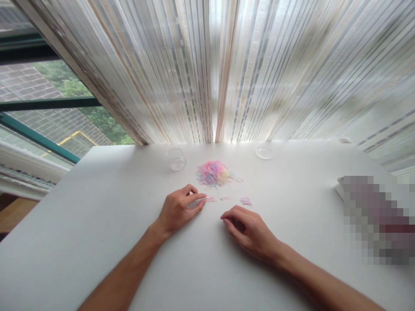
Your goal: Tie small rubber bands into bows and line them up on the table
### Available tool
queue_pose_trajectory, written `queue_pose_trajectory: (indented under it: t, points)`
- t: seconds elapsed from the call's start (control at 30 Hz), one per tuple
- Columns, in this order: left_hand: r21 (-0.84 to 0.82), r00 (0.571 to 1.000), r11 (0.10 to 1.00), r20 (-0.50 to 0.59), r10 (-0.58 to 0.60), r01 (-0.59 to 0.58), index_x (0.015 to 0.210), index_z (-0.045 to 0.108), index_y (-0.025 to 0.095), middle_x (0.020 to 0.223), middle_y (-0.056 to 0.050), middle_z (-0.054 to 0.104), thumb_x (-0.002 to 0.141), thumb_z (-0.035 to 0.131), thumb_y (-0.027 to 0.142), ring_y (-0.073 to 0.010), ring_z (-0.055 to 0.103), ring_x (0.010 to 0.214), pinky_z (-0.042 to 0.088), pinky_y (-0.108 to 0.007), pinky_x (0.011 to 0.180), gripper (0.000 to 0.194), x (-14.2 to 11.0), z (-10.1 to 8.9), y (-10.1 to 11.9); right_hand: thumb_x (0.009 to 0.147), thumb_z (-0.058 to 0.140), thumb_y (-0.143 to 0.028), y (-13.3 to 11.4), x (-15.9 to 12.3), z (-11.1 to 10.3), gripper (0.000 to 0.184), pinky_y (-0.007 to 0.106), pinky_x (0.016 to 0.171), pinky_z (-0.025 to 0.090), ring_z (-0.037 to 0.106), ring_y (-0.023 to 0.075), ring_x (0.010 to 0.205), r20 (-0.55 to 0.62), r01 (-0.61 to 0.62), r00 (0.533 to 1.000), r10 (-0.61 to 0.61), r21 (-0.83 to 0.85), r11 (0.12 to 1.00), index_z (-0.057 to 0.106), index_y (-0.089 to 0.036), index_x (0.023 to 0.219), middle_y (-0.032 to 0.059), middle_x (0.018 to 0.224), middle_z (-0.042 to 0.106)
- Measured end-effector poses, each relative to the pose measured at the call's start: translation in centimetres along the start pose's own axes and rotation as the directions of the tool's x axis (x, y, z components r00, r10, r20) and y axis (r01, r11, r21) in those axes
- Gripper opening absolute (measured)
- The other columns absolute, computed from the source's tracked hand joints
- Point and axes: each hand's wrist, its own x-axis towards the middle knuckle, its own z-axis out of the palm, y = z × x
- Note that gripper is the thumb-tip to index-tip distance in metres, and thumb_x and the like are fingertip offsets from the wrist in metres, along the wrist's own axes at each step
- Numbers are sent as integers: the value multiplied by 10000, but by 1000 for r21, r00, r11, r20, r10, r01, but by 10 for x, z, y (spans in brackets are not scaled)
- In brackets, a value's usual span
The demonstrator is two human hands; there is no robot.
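Note:
A small heap of pastel rubber bands lies on the white table near its far edge. A few loose pink bands lie just in front of the heap. My left hand rests on the table with its fingers curled, the fingertips touching a pink band. My right hand rests knuckles up to the right, fingers bent under and close together; whether they hold anything is hidden.
A clear plastic cup stands left of the heap and a clear lid or dish to its right. A striped curtain hangs behind the table. A blurred object sits at the right edge. A window is at left.

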Motion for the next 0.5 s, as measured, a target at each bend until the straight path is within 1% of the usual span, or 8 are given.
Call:
queue_pose_trajectory:
  t: [0.13,0.23,0.37,0.5]
  points:
    - [-5,1000,1000,12,3,-3,1135,718,219,1036,-46,728,913,677,328,-180,697,867,546,-293,784,251,3,2,4,950,534,-156,0,0,0,130,242,644,472,584,131,682,0,4,1000,-4,-7,1000,651,-207,979,21,817,665]
    - [-24,999,999,20,35,-34,1128,702,211,1083,-61,748,909,690,311,-209,707,955,548,-325,837,241,6,6,6,950,528,-159,-1,1,0,138,248,647,478,587,137,682,-8,-3,1000,3,-11,1000,654,-208,977,25,815,667]
    - [-48,997,996,31,75,-74,1079,707,212,1048,-49,774,933,669,278,-199,710,915,534,-325,800,165,8,11,7,952,520,-164,-2,2,0,144,255,653,485,589,143,685,-11,-7,1000,7,-13,1000,655,-211,971,29,813,668]
    - [-63,996,995,45,79,-76,1041,720,216,1008,-35,787,954,646,257,-191,701,856,522,-329,787,122,9,12,7,952,527,-169,-2,2,1,137,250,646,482,582,136,669,-17,-11,1000,11,-16,1000,658,-206,961,24,797,662]
